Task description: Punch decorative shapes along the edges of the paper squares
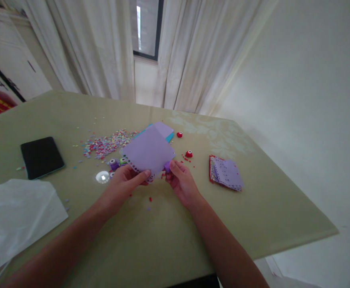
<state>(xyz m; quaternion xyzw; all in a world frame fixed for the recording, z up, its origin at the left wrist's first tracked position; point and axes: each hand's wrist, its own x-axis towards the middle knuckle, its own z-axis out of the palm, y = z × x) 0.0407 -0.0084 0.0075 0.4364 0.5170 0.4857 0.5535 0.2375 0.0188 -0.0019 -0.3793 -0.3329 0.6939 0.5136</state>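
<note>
My left hand [128, 182] pinches the near edge of a square purple paper sheet [149, 148], thumb on top. Punched holes run along two of the sheet's edges. My right hand [181, 180] is closed on a small purple paper punch [167, 166] at the sheet's right corner; fingers partly hide the punch. Whether its jaws are pressed down, I cannot tell. Left of the sheet, a purple punch with an eye on it [114, 164] and a green one [122, 161] stand together. Two red punches [188, 153] sit to the right, with red bits around the nearer one.
Colourful paper confetti [109, 143] is heaped at the back left. Purple and blue sheets [163, 129] lie behind my hands. A stack of punched sheets [227, 174] is on the right. To the left are a black tablet [42, 157], white paper [22, 218] and a shiny disc [102, 177].
</note>
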